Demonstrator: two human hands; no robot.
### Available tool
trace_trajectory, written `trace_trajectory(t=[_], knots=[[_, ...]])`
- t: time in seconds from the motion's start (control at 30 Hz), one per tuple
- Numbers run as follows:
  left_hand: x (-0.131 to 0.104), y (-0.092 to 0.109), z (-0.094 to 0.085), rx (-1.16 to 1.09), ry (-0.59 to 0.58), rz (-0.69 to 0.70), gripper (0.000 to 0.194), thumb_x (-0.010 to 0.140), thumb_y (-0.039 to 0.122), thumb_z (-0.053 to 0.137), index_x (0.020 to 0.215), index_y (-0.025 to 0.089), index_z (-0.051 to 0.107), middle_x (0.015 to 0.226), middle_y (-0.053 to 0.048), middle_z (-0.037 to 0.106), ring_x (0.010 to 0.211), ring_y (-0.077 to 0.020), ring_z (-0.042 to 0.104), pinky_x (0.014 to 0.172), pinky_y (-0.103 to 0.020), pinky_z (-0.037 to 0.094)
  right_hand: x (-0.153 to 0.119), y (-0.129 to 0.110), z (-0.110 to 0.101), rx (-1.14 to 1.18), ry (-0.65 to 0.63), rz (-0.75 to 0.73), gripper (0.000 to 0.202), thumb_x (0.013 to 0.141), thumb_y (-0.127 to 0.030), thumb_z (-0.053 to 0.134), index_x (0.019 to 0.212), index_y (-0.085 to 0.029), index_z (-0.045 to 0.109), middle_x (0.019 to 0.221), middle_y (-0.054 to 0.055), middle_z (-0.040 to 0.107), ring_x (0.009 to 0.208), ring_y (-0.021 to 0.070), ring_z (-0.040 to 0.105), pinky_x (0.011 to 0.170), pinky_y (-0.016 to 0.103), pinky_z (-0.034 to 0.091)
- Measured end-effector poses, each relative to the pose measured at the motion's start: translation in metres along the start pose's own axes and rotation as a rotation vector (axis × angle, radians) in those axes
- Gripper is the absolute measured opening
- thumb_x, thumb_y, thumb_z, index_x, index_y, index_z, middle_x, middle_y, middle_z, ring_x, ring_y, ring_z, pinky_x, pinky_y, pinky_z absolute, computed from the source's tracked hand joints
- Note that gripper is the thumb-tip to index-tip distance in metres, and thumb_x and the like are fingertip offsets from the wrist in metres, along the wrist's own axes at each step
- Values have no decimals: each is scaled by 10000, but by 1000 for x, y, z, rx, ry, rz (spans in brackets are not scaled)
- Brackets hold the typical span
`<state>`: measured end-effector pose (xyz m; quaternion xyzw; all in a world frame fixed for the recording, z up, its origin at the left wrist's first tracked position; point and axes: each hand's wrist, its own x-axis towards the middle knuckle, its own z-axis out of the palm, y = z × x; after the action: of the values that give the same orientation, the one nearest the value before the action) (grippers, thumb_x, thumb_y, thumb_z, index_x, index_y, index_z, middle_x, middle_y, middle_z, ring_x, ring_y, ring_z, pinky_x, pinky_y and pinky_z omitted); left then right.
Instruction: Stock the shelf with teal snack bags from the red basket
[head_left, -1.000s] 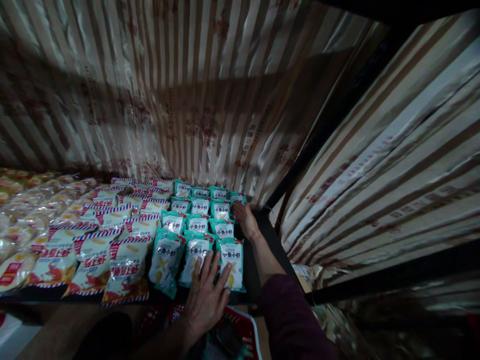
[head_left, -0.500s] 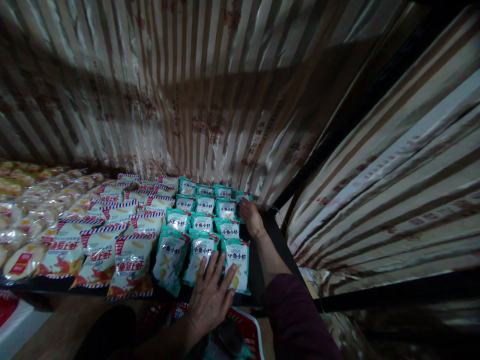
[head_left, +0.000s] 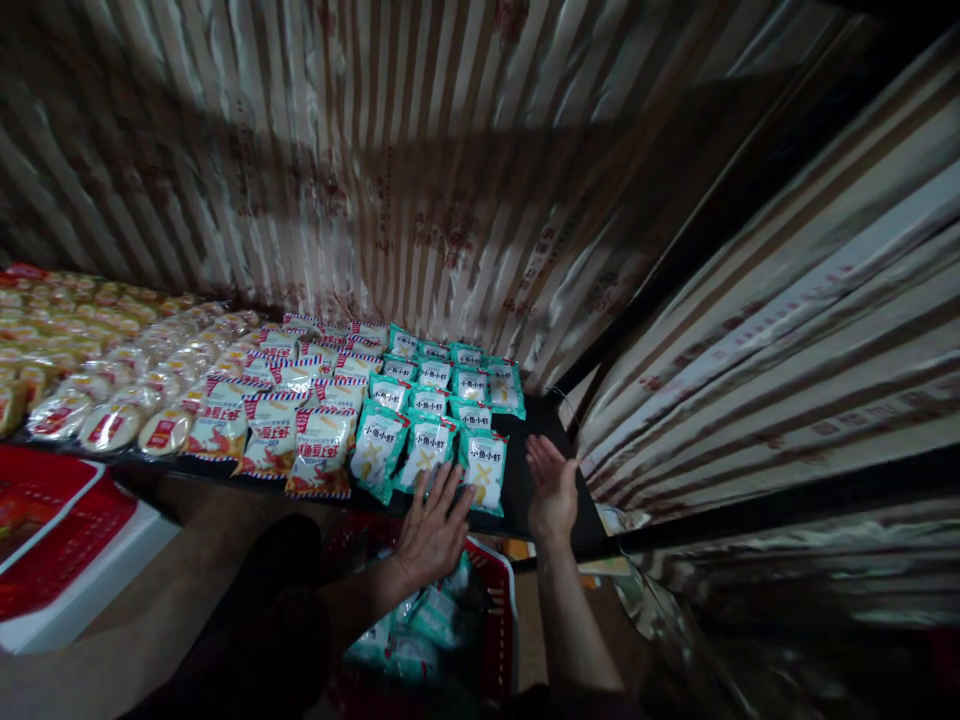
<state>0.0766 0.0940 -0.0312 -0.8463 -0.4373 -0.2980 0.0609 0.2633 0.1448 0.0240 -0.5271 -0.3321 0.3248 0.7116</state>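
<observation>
Packets (head_left: 486,462) being arranged, I'd say; left hand (head_left: 435,530) at front row, right hand (head_left: 553,495) alongside, all fingers outstretched, gripping nothing; bare shelf (head_left: 545,420) probably wants another.

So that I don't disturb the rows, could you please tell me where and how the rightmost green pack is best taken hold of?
The rightmost pack is probably best pinched by its near right corner, coming from the near right: bare shelf borders it on those sides, while the neighbouring pack crowds its left edge.
</observation>
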Motion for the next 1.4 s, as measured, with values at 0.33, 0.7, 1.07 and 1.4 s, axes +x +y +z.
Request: trace_trajectory(t=[0.33,0.7,1.07,1.4], knots=[[-30,-27,-38,3,39,-310,549,873,277,504,1400,154,414,1559,-176,183,1449,-347,81,1135,-570,202,-142,19,28,-232,-281,-61,553,903,-601,354,1202,-213,612,1302,109,590,1228,242,519,1059,459,374],[-47,-42,-48,36,-37,-176,567,846,216,507,1404,171,416,1527,-126,309,1447,-327,120,1151,-562,157,-151,33,81,-361,-336,-14,690,863,-695,279,1209,-200,613,1419,86,482,1340,196,396,1155,400,243],[-42,-50,-46,9,16,-206,555,848,160,470,1400,138,416,1533,-156,280,1452,-320,82,1147,-558,195,-146,29,84,-431,-328,-84,718,863,-699,282,1227,-168,600,1419,117,477,1340,217,394,1152,426,250],[-34,-73,-47,-121,78,-473,487,904,155,374,1389,129,397,1546,-195,216,1451,-318,82,1093,-548,316,-161,37,121,-354,-464,-14,666,885,-673,274,1301,-231,546,1441,54,468,1367,189,368,1168,413,230]])
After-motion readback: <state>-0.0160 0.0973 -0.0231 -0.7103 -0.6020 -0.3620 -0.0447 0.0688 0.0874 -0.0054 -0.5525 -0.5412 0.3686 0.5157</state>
